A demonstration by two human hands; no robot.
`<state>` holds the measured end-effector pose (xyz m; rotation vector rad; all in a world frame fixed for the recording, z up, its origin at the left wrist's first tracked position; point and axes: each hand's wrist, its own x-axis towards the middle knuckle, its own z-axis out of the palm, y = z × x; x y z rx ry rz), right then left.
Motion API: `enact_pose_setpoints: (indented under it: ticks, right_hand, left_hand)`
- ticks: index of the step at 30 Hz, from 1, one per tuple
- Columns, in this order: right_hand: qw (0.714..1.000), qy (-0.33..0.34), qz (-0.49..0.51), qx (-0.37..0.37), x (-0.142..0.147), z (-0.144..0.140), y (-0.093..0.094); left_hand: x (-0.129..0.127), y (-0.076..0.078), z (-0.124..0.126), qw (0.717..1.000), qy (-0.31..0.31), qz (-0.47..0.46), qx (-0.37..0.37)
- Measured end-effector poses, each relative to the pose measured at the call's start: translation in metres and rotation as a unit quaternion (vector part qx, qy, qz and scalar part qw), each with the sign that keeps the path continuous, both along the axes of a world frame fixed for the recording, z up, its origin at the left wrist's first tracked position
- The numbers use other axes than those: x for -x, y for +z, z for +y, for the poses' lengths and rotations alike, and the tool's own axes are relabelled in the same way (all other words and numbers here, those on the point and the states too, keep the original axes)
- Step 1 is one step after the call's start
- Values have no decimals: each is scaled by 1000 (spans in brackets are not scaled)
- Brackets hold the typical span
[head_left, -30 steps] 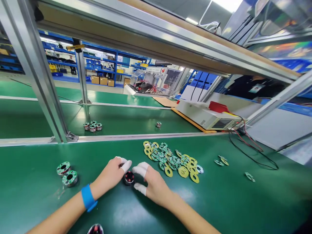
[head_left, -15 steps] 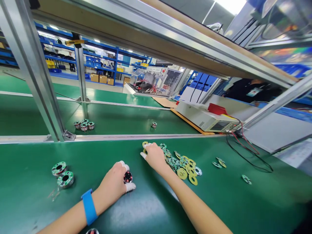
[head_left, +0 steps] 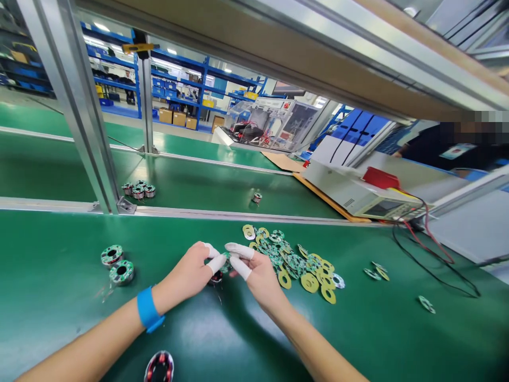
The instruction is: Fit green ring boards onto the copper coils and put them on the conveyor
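White test instrument (head_left: 360,193) with red-black leads (head_left: 433,249), blue shelving (head_left: 175,90) beyond.

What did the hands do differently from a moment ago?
The right hand left the pile of rings and came back beside the left hand, bringing a small green ring over the dark spool. The left hand stayed on that spool. The two finished spools at the left did not move.
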<state>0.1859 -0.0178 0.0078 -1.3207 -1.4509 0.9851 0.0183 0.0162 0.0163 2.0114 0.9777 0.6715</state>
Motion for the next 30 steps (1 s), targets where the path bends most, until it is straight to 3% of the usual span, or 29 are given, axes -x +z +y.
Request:
enact_pose_setpoints:
  ticks: [4, 9, 12, 15, 22, 30]
  right_hand:
    - [999, 24, 3, 23, 9, -8, 8]
    - [995, 32, -94, 16, 1, -12, 14]
    - [988, 6, -156, 2, -13, -8, 9]
    - [987, -15, -157, 15, -27, 0, -2]
    - [993, 11, -97, 59, -16, 1, -11]
    - [965, 27, -259, -31, 7, -14, -14]
  left_hand:
    - [-2, -2, 2, 1000, 13, -15, -3]
    - [-4, -3, 1, 999, 10, -10, 37]
    - [-3, -8, -6, 995, 58, 54, -66]
    - [-1, -18, -13, 969, 77, 179, -154]
    - [0, -29, -13, 951, 48, 251, -174]
    - [-3, -32, -14, 942, 54, 267, -197]
